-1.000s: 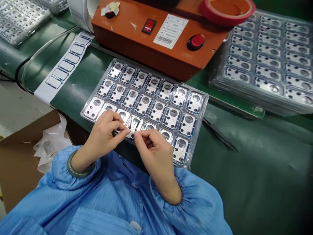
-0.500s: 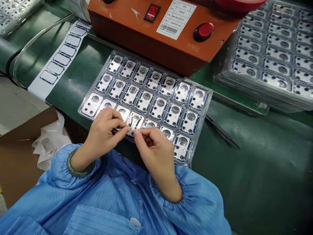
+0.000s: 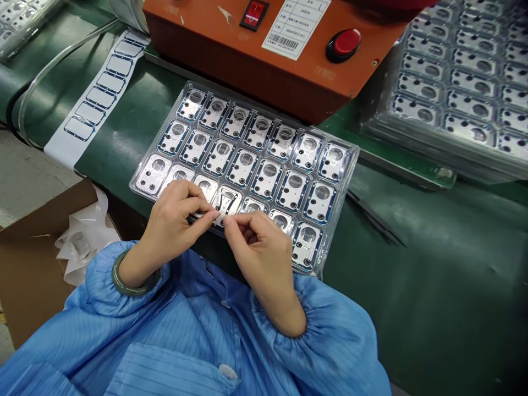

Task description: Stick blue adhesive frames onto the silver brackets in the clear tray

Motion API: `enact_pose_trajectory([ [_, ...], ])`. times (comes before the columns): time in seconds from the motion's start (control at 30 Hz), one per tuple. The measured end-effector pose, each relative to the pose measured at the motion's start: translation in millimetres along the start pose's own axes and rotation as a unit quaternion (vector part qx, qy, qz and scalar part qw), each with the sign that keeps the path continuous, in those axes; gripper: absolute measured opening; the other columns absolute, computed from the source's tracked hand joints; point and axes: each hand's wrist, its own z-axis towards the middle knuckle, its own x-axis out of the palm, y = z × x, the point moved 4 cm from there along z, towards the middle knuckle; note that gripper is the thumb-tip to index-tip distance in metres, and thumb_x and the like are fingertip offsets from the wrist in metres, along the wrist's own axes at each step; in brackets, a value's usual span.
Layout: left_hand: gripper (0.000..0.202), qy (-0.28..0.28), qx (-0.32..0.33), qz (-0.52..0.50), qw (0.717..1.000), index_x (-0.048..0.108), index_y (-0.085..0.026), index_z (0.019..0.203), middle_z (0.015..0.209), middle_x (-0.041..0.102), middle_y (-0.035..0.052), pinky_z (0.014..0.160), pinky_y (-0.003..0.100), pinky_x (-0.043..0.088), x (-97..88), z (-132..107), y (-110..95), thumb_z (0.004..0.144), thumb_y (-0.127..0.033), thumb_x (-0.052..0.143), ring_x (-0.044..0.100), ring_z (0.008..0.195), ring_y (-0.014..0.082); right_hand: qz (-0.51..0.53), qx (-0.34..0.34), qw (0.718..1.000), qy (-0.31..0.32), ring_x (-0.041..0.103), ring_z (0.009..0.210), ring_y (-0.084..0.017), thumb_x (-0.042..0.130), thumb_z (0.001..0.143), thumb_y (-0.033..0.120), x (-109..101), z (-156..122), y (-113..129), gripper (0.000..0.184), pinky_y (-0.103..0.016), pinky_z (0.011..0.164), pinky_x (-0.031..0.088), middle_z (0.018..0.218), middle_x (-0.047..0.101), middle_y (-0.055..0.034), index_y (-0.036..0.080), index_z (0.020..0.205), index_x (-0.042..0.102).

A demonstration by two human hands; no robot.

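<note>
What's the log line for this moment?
left hand: fingertips on metal plate | right hand: fingertips on metal plate | holder: clear plastic tray

Metal plates [image 3: 268, 179] in plastic tray [image 3: 344, 192]

The left hand [image 3: 173, 234] and the right hand [image 3: 259, 247] both turn inward, and their fingertips [image 3: 212, 215] are very close together, with the fingers bent.

Green mat [image 3: 416, 275] is leaving room right of the tray [image 3: 340, 209]; orange box [image 3: 264, 71] is blocking ahead (dark tool [image 3: 375, 220] lying in the way).
</note>
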Motion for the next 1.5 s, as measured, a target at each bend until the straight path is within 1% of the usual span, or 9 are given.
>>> enact_pose_trajectory([
  [0.2,0.012,0.001,0.002,0.008,1.0,0.068,-0.02,0.078,0.083,0.059,0.0043,0.077,0.036,0.045,0.2,0.3,-1.3,0.085,-0.027,0.061,0.056,0.084,0.0185,-0.004,-0.003,1.0,0.003,0.05,0.053,-0.01,0.058,0.085,0.024,1.3,-0.3,-0.2,0.018,-0.024,0.052,0.04,0.064,0.057,0.0011,0.019,0.068,0.061],
  [0.37,0.012,0.007,0.007,0.016,1.0,0.068,-0.02,0.079,0.086,0.06,0.0048,0.079,0.036,0.046,0.8,0.3,0.8,0.085,-0.028,0.062,0.056,0.086,0.0189,-0.013,-0.005,1.0,0.004,0.051,0.055,-0.011,0.058,0.086,0.025,1.4,-0.2,-1.9,0.017,-0.025,0.053,0.04,0.065,0.058,0.0011,0.02,0.07,0.062],
  [0.6,0.009,0.026,0.03,0.014,0.999,0.067,-0.02,0.083,0.091,0.062,0.0061,0.083,0.038,0.046,-0.2,0.7,1.7,0.086,-0.026,0.061,0.057,0.091,0.0207,-0.046,-0.036,0.998,0.036,0.056,0.06,-0.013,0.056,0.09,0.027,-0.6,-0.7,-0.2,0.017,-0.026,0.056,0.041,0.071,0.062,-0.001,0.02,0.076,0.064],
  [0.77,0.009,0.045,0.028,0.023,0.998,0.066,-0.019,0.084,0.093,0.06,0.0059,0.085,0.038,0.045,-1.0,0.2,2.8,0.086,-0.025,0.06,0.056,0.093,0.0205,-0.096,-0.091,0.99,0.057,0.058,0.066,-0.015,0.054,0.091,0.025,-5.4,-1.3,0.9,0.017,-0.027,0.059,0.041,0.075,0.064,-0.0028,0.02,0.08,0.065],
  [0.9,0.008,0.046,0.026,0.026,0.998,0.065,-0.02,0.083,0.092,0.06,0.0054,0.085,0.038,0.044,-0.8,0.6,2.3,0.086,-0.025,0.06,0.055,0.093,0.0204,-0.095,-0.093,0.989,0.066,0.057,0.065,-0.014,0.054,0.091,0.024,-7.7,0.0,-3.0,0.014,-0.027,0.059,0.041,0.074,0.062,-0.0023,0.02,0.082,0.065],
  [1.2,0.007,0.046,0.03,0.029,0.998,0.064,-0.019,0.082,0.094,0.06,0.006,0.086,0.038,0.044,-0.3,1.5,1.4,0.086,-0.024,0.06,0.056,0.093,0.0207,-0.12,-0.101,0.986,0.054,0.055,0.062,-0.013,0.055,0.09,0.022,-5.6,0.9,-4.6,0.015,-0.025,0.057,0.038,0.071,0.06,-0.0013,0.019,0.078,0.063],
  [1.33,0.008,0.046,0.03,0.033,0.998,0.064,-0.018,0.082,0.093,0.061,0.0061,0.085,0.038,0.045,-0.9,1.4,1.1,0.087,-0.023,0.059,0.055,0.093,0.0203,-0.134,-0.12,0.983,0.046,0.055,0.062,-0.013,0.055,0.089,0.019,-5.4,0.4,-4.4,0.014,-0.024,0.056,0.038,0.069,0.059,-0.0006,0.018,0.077,0.063],
  [1.5,0.006,0.089,0.013,0.035,0.995,0.063,-0.018,0.086,0.1,0.059,0.0068,0.089,0.039,0.043,-1.8,3.3,1.3,0.087,-0.022,0.059,0.054,0.099,0.0211,-0.159,-0.145,0.976,0.04,0.054,0.06,-0.012,0.057,0.088,0.018,-5.2,-0.1,-3.9,0.013,-0.024,0.054,0.036,0.069,0.059,-0.0007,0.017,0.076,0.062],
])
